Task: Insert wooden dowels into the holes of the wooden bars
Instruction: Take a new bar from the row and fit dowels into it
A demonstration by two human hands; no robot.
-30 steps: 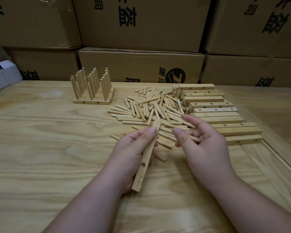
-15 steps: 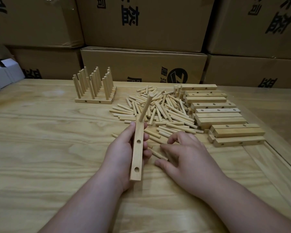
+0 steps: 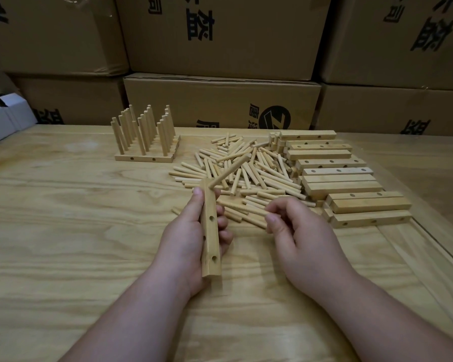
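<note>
1. Two bare hands worked over a pale wooden table [image 3: 63, 231], seen from above by a head-worn camera; both forearms ran out of the bottom edge of the view.
2. The left hand [image 3: 191, 239] grasped a wooden bar [image 3: 211, 231] lengthwise, thumb on its left face and fingers curled around the right, which hid part of the bar's far side. Two empty holes showed on its top face.
3. One inserted dowel [image 3: 229, 170] stood in the bar's far end, leaning up and to the right; its seat in the hole was partly hidden behind the thumb tip.
4. The right hand [image 3: 298, 231] pinched a second dowel [image 3: 246, 208] between thumb and curled fingers. Its near end was covered by the fingers.
5. A loose pile of dowels [image 3: 251, 171] lay just beyond both hands, too tangled to count.
6. A stack of drilled bars [image 3: 335, 178] lay to the right of the pile, some overlapping so that lower ones were only partly visible.
7. Finished bars with upright dowels [image 3: 145, 137] stood at the far left; the rear rows blocked one another.
8. Cardboard boxes [image 3: 220, 48] walled the background, their printed characters cut off by the frame. A white box [image 3: 0, 118] was cropped at the left edge.
</note>
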